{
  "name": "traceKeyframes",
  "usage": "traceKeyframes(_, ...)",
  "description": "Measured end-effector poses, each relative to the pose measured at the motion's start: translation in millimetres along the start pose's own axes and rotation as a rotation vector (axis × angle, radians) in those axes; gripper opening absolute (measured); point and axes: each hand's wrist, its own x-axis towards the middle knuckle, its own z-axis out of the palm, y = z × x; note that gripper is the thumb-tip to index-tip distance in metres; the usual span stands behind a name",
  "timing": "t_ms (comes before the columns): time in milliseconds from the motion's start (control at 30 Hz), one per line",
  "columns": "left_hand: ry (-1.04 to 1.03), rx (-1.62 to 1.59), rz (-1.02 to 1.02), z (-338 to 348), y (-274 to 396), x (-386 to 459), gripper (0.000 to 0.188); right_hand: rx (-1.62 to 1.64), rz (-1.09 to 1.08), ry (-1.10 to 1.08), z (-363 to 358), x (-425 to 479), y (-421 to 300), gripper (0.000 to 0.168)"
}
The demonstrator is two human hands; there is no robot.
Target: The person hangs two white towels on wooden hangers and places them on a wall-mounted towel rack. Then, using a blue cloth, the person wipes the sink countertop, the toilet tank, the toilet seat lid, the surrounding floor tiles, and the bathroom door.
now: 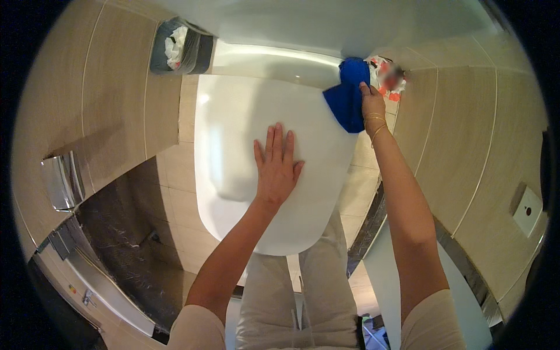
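Observation:
A white toilet lid (245, 175), lowered, lies before me. My left hand (276, 168) rests on it, palm down with the fingers apart and nothing held. At the lid's back right corner, my right hand (372, 103) grips a blue cloth (350, 98), thumb on top. Part of the cloth hangs over the lid's right edge and part lies against the wall behind. The fingers under the cloth are hidden.
A lined waste bin (205, 54) holding crumpled white paper stands at the back left. Red and white crumpled material (393, 94) lies behind my right hand. A chrome paper holder (63, 181) is on the left tiled wall, a white wall plate (527, 211) on the right.

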Motion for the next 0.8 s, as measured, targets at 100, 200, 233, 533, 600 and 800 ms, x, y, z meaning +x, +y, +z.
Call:
traceKeyframes(100, -0.018, 0.02, 0.082, 4, 12, 4, 0.066, 0.599, 0.376, 0.079, 10, 0, 28, 0.05)
traceKeyframes(200, -0.009, 0.042, 0.184, 1, 29, 20, 0.065, 1.062, 0.637, 0.135, 18, -20, 65, 0.049)
traceKeyframes(233, -0.009, 0.052, 0.192, -1, 37, 30, 0.063, 1.013, 0.542, 0.185, 16, -40, 68, 0.048)
traceKeyframes(533, 0.027, 0.059, 0.225, 35, 90, 79, 0.057, 0.486, 0.209, 0.16, -1, -169, 51, 0.035)
traceKeyframes(600, 0.056, 0.09, 0.211, 41, 95, 81, 0.057, 0.508, 0.225, 0.152, 9, -161, 51, 0.033)
traceKeyframes(800, 0.098, -0.008, 0.249, 49, 87, 84, 0.063, 0.549, 0.23, -0.078, 14, -118, 63, 0.043)
